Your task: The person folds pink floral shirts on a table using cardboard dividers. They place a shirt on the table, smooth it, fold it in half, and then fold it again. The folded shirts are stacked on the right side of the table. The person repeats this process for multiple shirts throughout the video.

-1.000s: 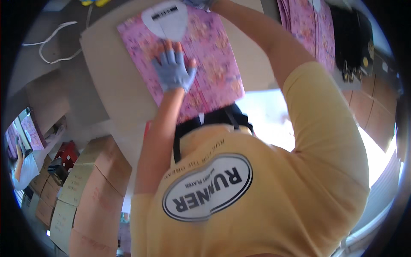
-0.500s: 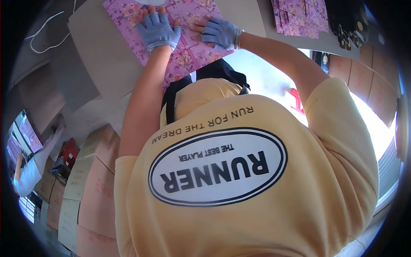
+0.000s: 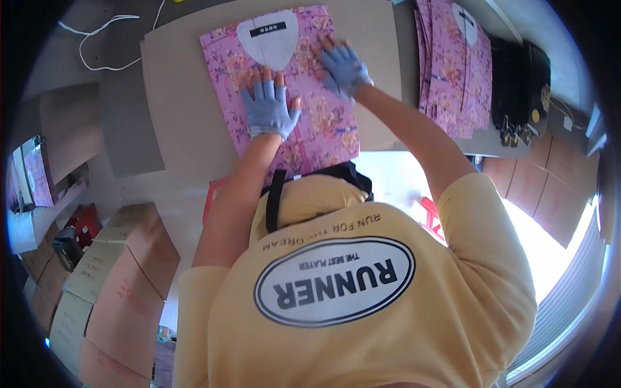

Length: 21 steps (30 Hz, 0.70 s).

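Pink floral panel point(image 3: 317, 110), upper centre of the frame, is overlaid by the left hand point(image 3: 268, 108) and right hand point(image 3: 345, 68), fingers extended, nothing gripped; probably light, thin and easily creased, it is best held by opposite edges.

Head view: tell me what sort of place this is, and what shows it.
Probably a workshop or packing room, though no one thing settles it. Cardboard boxes are stacked at the left, and a pile of flat pink flowered pieces lies at the right of the worktable.
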Tool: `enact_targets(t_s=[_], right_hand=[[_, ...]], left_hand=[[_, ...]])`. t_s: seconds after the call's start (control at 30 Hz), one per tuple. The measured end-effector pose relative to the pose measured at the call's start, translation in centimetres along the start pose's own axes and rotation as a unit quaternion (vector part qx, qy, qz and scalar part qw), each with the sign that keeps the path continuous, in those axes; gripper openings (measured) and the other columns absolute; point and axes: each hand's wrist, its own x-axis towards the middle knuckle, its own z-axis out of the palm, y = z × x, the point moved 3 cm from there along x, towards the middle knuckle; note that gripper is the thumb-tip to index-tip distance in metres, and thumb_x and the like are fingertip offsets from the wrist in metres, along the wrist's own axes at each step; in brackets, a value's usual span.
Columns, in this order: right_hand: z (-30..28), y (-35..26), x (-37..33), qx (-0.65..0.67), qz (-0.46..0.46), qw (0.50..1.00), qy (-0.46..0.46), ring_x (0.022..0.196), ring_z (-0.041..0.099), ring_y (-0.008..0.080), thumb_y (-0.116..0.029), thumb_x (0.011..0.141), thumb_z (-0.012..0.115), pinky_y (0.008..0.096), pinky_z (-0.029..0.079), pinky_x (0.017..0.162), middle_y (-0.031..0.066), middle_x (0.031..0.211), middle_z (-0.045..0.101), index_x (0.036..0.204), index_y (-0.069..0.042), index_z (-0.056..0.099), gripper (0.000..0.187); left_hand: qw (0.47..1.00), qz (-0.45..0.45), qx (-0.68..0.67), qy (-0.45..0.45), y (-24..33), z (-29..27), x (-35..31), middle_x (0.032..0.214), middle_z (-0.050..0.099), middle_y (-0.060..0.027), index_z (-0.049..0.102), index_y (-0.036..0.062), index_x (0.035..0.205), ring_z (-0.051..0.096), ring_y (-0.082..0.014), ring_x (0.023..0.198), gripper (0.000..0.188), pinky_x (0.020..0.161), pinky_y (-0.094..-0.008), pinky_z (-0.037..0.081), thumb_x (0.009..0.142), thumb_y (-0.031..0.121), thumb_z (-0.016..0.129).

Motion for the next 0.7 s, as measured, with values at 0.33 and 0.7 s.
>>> enact_targets(t_s=[0.33,0.7], right_hand=[[0.2,9.4,20.6,0.054,0.085,0.988,0.115,0.136,0.036,0.0288,-0.041,0.093,0.043,0.0480,0.021,0.115,0.0109,0.143,0.045,0.140,-0.013,0.042,0.055],[-0.3,-3.9,-5.0,0.005,-0.155,0.981,-0.115,0.144,0.020,0.0280,-0.046,0.092,0.044,0.0455,0.019,0.117,0.0096,0.157,0.021,0.148,-0.022,0.029,0.063]], left_hand=[[1.000,0.016,0.015,0.022,-0.2,-0.3,-0.1,0.142,0.040,-0.0204,0.047,0.0079,0.134,0.035,-0.0417,0.132,0.066,0.102,-0.0639,0.027,0.086,0.053,0.049],[0.997,0.023,0.055,0.053,-0.6,0.6,-0.1,0.143,0.042,-0.0168,0.047,0.0109,0.135,0.037,-0.0372,0.131,0.067,0.101,-0.0612,0.028,0.086,0.055,0.051]])
